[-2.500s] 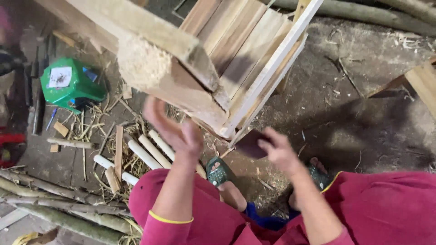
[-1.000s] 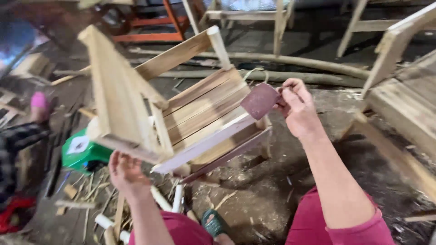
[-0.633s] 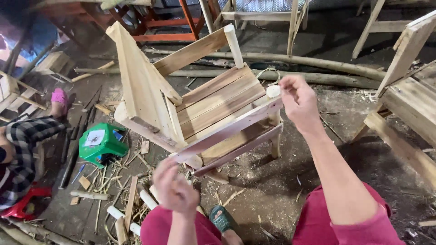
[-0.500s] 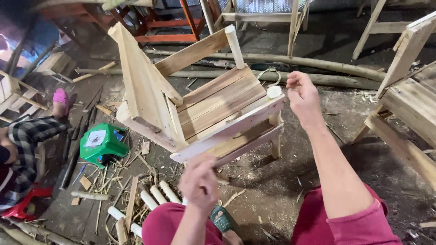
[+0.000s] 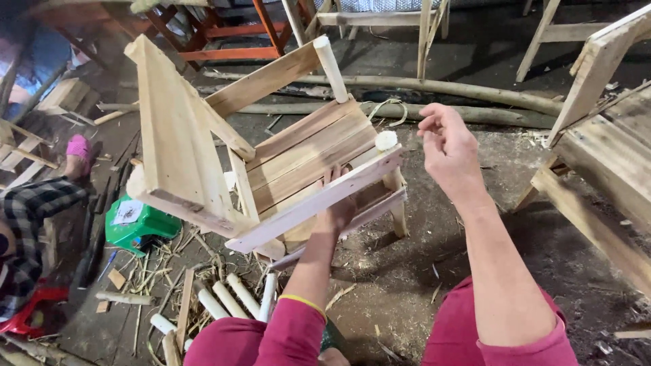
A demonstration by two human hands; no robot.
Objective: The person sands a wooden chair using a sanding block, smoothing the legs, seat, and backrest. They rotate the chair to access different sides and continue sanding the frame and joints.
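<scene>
Gripping the front rail of the tilted wooden chair [image 5: 271, 156] from below, left hand [image 5: 337, 207] props it off the floor, right hand [image 5: 447, 149] loosely open, empty, beside its front corner post [image 5: 386, 141].

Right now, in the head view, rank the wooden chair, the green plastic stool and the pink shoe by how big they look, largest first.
1. The wooden chair, by far the largest.
2. The green plastic stool, partly hidden behind the chair.
3. The pink shoe, smallest; it lies farther from the camera, so its true size against the stool is unsure.
</scene>
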